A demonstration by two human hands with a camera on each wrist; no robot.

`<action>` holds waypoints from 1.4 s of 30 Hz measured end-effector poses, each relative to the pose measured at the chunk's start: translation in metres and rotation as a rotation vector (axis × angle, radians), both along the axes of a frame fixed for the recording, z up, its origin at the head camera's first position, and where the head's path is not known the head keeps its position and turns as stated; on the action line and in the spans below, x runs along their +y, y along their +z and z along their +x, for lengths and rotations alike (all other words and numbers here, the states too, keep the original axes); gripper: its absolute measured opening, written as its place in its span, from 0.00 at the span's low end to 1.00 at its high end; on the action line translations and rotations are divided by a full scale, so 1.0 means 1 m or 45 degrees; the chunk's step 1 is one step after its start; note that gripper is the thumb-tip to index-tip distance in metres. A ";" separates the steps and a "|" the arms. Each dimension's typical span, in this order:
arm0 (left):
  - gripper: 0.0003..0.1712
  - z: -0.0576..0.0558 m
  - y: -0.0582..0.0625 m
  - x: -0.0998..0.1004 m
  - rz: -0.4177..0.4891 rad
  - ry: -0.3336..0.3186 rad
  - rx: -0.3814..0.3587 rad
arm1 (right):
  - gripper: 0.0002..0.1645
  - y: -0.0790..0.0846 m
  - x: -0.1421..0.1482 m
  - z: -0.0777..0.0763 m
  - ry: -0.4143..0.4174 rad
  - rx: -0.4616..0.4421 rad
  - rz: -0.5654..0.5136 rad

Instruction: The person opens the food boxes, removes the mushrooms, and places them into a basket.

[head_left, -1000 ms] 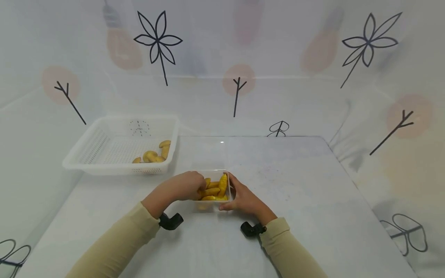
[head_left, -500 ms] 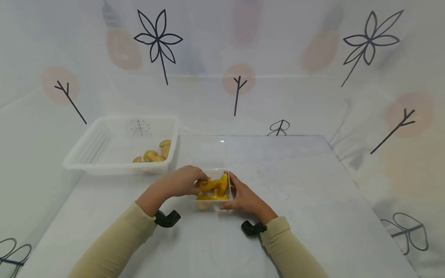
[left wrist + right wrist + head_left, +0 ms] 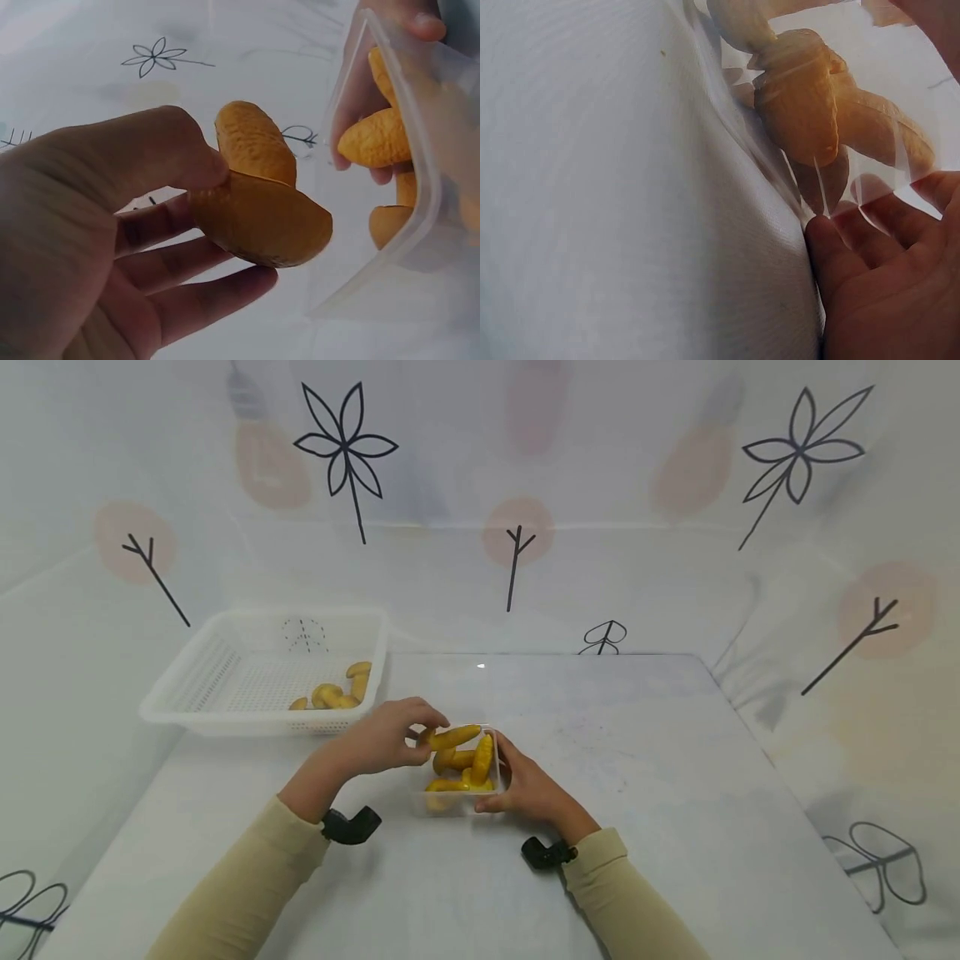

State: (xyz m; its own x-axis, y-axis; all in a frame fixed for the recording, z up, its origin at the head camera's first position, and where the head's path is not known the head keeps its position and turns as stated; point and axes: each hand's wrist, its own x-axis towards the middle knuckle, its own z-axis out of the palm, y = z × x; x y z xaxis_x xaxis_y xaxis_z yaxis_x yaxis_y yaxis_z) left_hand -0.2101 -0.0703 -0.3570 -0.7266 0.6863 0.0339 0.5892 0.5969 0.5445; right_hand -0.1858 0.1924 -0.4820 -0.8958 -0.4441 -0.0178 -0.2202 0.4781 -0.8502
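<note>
My left hand pinches a yellow mushroom between thumb and fingers, over the left side of a clear plastic box. In the left wrist view the mushroom's rounded cap faces the camera, its thick stem pointing away. Several more yellow mushrooms lie in the box. My right hand grips the box's right side, thumb at the front and fingers behind. Through the clear wall, the right wrist view shows mushrooms close to my right fingertips.
A white perforated basket stands at the back left of the white table. Several mushrooms lie in its right part. Patterned white sheeting hangs behind and at both sides.
My left hand has risen out of the box toward the back left, bringing up a mushroom that was among the others. My right hand stays on the box.
</note>
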 end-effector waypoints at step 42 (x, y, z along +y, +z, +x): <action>0.15 -0.021 0.024 -0.081 0.309 0.450 0.332 | 0.72 0.000 -0.002 0.000 -0.012 -0.005 0.017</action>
State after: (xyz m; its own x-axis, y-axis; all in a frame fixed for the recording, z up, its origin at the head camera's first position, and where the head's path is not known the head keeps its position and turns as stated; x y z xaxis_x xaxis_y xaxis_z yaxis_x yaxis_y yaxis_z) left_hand -0.2312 -0.1509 -0.3328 -0.8592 0.3495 0.3737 0.5089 0.6589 0.5539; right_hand -0.1853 0.1903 -0.4823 -0.8997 -0.4357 -0.0273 -0.2123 0.4912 -0.8448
